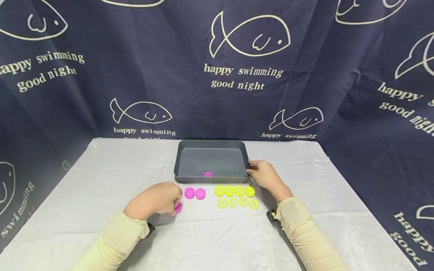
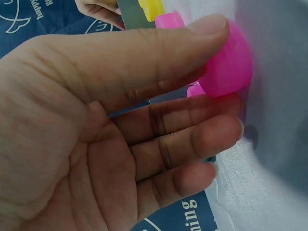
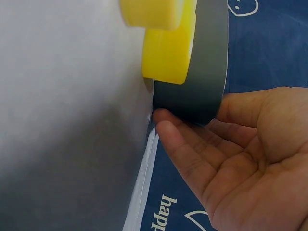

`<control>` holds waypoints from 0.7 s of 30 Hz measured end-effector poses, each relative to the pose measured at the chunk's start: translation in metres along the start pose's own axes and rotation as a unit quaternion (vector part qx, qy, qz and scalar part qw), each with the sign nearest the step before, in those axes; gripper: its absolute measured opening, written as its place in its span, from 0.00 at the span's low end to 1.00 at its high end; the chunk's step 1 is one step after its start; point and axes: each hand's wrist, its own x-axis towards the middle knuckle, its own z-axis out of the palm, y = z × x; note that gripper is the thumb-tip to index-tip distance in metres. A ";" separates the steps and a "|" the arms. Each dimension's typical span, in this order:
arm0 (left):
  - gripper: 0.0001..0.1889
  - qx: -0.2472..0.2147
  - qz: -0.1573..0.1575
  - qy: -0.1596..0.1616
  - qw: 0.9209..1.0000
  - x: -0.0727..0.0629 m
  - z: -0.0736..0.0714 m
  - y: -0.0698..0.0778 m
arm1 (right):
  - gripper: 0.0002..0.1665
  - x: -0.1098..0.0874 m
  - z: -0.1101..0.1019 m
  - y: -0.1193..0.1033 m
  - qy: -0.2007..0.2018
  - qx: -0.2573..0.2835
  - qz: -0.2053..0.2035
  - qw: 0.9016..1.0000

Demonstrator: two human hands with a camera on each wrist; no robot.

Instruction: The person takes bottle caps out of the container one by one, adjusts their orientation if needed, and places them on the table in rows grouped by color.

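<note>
My left hand (image 1: 157, 198) pinches a round pink cap (image 2: 230, 65) between thumb and index finger, low over the cloth, while the other fingers lie loosely bent below it. Two more pink caps (image 1: 194, 193) lie side by side to the right of that hand. With thumb over the rim and fingers along the outer wall, my right hand (image 1: 266, 174) holds the dark grey tray (image 1: 211, 180) at its right side, near the front corner. Inside the tray, by its front wall, is another pink cap (image 1: 208, 174).
In front of the tray lies a row of several bright yellow caps (image 1: 229, 191). Nearer me is a row of several pale yellow round pieces (image 1: 231, 202) with dark marks on top. A white cloth (image 1: 217, 241) covers the table; dark blue fish-print curtains (image 1: 190, 75) hang around it.
</note>
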 end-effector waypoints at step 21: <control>0.12 0.002 0.080 0.080 0.994 -0.002 -0.017 -0.009 | 0.26 -0.001 0.000 0.001 0.008 -0.007 -0.015 1.000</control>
